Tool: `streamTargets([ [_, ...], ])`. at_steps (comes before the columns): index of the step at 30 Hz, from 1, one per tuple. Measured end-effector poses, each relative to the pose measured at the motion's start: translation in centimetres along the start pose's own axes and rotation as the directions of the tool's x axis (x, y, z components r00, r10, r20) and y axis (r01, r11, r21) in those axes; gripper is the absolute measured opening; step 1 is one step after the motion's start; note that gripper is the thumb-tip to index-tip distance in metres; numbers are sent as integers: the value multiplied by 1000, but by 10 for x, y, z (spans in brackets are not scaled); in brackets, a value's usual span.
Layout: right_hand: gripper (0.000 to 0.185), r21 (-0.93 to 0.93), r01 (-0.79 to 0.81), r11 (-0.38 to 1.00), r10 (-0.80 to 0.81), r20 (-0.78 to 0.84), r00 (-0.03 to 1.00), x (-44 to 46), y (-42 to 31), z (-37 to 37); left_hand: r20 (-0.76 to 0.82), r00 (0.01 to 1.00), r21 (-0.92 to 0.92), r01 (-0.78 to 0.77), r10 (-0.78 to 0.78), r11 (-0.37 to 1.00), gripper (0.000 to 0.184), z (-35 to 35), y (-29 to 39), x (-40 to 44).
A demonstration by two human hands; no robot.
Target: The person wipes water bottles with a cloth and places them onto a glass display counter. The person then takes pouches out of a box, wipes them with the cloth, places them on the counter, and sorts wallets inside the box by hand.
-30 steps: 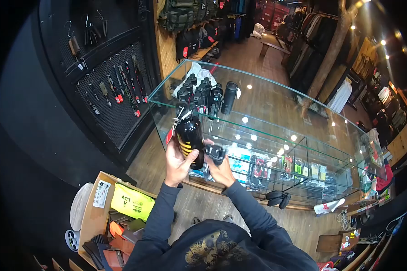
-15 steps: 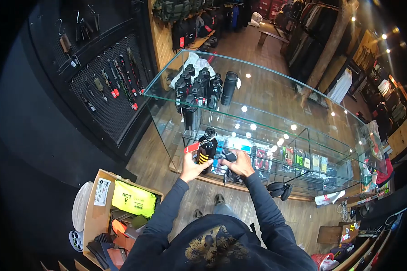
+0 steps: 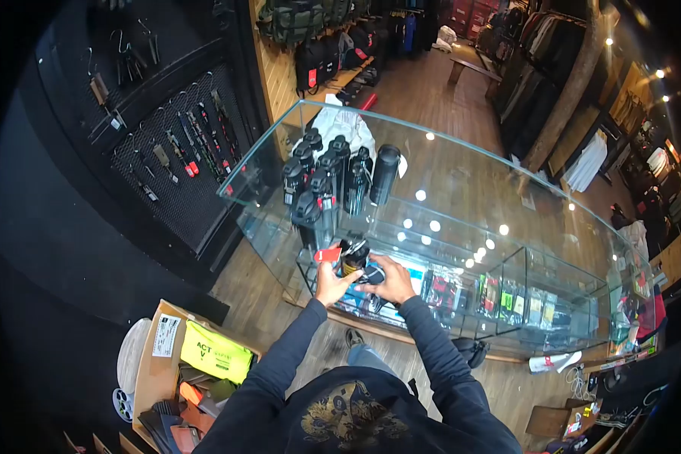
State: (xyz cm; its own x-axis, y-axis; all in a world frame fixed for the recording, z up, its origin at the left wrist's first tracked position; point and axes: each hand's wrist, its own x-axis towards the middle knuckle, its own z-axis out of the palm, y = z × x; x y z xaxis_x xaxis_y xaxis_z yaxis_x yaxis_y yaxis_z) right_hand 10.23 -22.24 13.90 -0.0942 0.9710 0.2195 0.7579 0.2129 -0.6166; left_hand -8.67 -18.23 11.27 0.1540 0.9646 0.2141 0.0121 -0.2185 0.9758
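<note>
My left hand (image 3: pixel 331 282) is closed round a black bottle (image 3: pixel 353 257) with yellow stripes, over the near edge of the glass counter. A red tag (image 3: pixel 327 255) hangs from the bottle's top. Close against its right side, my right hand (image 3: pixel 392 281) is closed on a dark cloth (image 3: pixel 371 275); its exact form is hard to make out. Several black bottles (image 3: pixel 339 163) stand upright on the glass display counter (image 3: pixel 469 159), just beyond my hands. A wider black tumbler (image 3: pixel 386 174) stands at the right of that group.
An open cardboard box (image 3: pixel 156 371) with a yellow-green packet (image 3: pixel 216 352) is at the lower left. Keychains and straps hang on the black mesh wall (image 3: pixel 181 151). Packaged goods (image 3: pixel 511 303) lie inside the counter. White plastic (image 3: pixel 344 125) lies behind the bottles.
The striped bottle has moved down, then toward the counter, and now looks more upright. My right hand with the dark cloth has come close to it. The view has shifted.
</note>
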Motion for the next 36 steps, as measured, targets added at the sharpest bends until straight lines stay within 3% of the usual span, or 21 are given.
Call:
streamTargets([
  [1,87,-15,-39,999,39,-12,999,8,-7,-5,-74,997,-34,3,-6,999,89,6,-13,7],
  [2,84,-7,-25,1000,25,-46,999,16,-2,-1,-17,1000,-70,8,-10,997,89,6,-27,16],
  [7,66,29,-104,994,107,-110,988,58,33,27,-57,998,-74,-46,41,996,85,20,-63,56],
  [10,67,10,-137,991,137,-118,983,80,38,32,-83,991,51,-99,103,994,80,24,-84,78],
  [12,68,3,-178,984,178,-89,980,92,36,30,-139,990,-56,12,-19,998,78,30,-94,85],
  [17,74,-15,-278,960,277,-75,958,110,50,48,-215,977,22,5,0,1000,74,43,-102,98],
  [20,74,-17,-270,963,269,-52,962,118,61,57,-279,960,-47,18,-31,999,71,50,-98,102],
  [22,73,-9,-241,970,240,-65,969,125,63,59,-324,946,113,21,16,993,67,53,-104,105],
  [24,72,-11,-250,968,250,-37,968,129,65,60,-310,951,133,38,6,990,60,51,-106,105],
  [26,70,1,-260,966,260,-42,965,133,65,63,-295,954,381,68,52,922,44,51,-104,106],
  [28,67,11,-271,962,272,-48,961,137,65,63,-321,944,358,49,73,933,38,53,-107,106],
  [30,65,6,-269,963,269,-55,962,137,65,64,-274,959,369,174,-72,913,36,49,-113,105],
  [31,65,6,-268,963,268,-53,962,137,65,65,-276,958,369,175,-72,913,36,47,-117,104],
  [34,71,-21,-264,964,263,-25,964,140,66,66,-227,958,338,247,-176,908,52,44,-124,107],
  [36,71,-10,-275,961,275,-26,961,140,65,68,-195,951,164,272,-239,948,61,43,-129,106],
])
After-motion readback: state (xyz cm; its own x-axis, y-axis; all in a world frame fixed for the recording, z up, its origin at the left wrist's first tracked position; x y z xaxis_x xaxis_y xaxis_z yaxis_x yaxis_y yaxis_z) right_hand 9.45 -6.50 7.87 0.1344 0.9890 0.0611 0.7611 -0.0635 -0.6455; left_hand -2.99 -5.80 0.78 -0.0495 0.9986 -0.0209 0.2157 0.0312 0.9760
